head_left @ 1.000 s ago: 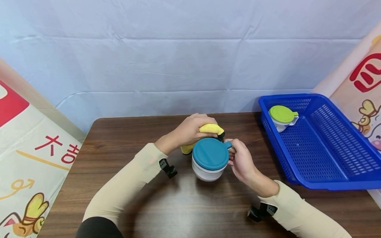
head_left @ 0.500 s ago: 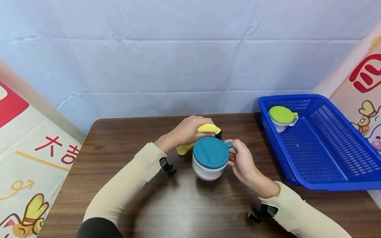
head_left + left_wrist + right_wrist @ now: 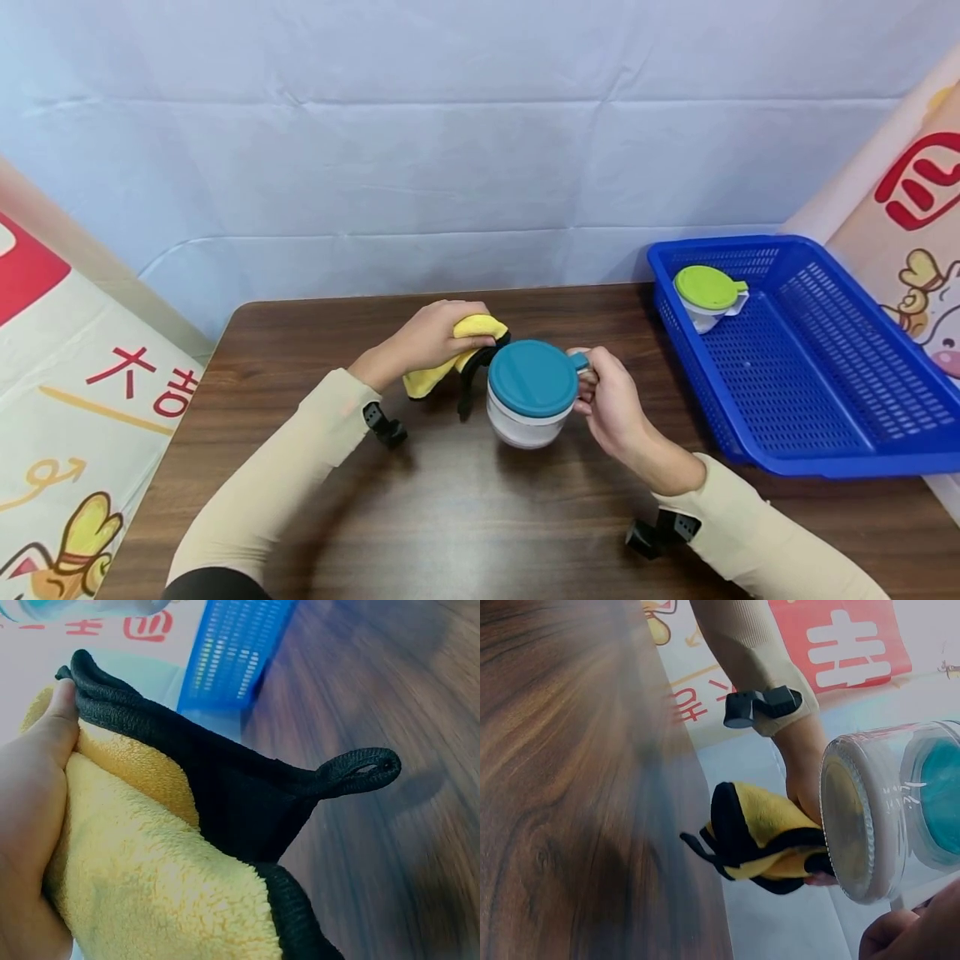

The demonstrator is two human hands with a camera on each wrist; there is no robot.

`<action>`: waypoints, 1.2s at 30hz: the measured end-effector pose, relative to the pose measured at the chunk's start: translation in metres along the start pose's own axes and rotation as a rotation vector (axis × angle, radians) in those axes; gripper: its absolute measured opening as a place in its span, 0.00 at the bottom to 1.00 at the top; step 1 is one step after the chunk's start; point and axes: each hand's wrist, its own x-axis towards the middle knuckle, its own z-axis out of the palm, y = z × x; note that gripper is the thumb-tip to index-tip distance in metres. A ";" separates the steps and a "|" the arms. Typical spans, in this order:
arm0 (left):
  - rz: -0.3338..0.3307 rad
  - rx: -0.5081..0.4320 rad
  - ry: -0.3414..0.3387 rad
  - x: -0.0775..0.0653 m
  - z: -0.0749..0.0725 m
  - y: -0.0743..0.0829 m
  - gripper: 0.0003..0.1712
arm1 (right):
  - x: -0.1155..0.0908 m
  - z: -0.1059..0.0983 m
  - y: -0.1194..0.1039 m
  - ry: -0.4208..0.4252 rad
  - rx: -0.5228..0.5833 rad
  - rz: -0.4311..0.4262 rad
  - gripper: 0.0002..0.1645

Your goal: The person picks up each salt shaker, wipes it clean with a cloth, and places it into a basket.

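My left hand (image 3: pixel 435 335) grips a yellow cloth (image 3: pixel 165 862) with black edging and a small black hanging loop. The cloth (image 3: pixel 429 379) droops below the fingers, left of the jar. In my right hand (image 3: pixel 615 408), fingers curl round the handle of a clear jar (image 3: pixel 877 817) with a teal lid (image 3: pixel 533 377). The jar is raised off the table, as its bare base in the right wrist view shows. Cloth and jar are apart in the head view. Most of the handle is hidden by the right fingers.
A blue perforated basket (image 3: pixel 757 467) stands at the right on the brown wooden table (image 3: pixel 420 517). Inside its far left corner sits a similar jar with a green lid (image 3: pixel 707 287). A pale cloth backdrop (image 3: pixel 450 167) rises behind the table, with printed sheets at both sides.
My left hand has moved left with the yellow cloth, away from the jar, and a black strip of it now hangs in view. The right hand and jar have barely moved.
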 end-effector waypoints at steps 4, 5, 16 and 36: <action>-0.004 0.009 0.002 -0.010 -0.009 -0.003 0.09 | 0.001 -0.001 0.000 0.026 -0.001 0.016 0.18; -0.005 0.014 0.003 -0.012 -0.012 -0.003 0.08 | 0.001 -0.001 0.000 0.031 -0.002 0.017 0.18; 0.010 0.070 -0.028 -0.031 -0.040 0.011 0.09 | 0.004 -0.003 0.000 0.037 -0.017 0.025 0.18; 0.233 0.143 -0.063 -0.027 -0.068 0.071 0.11 | 0.007 -0.009 0.004 0.062 -0.020 0.033 0.19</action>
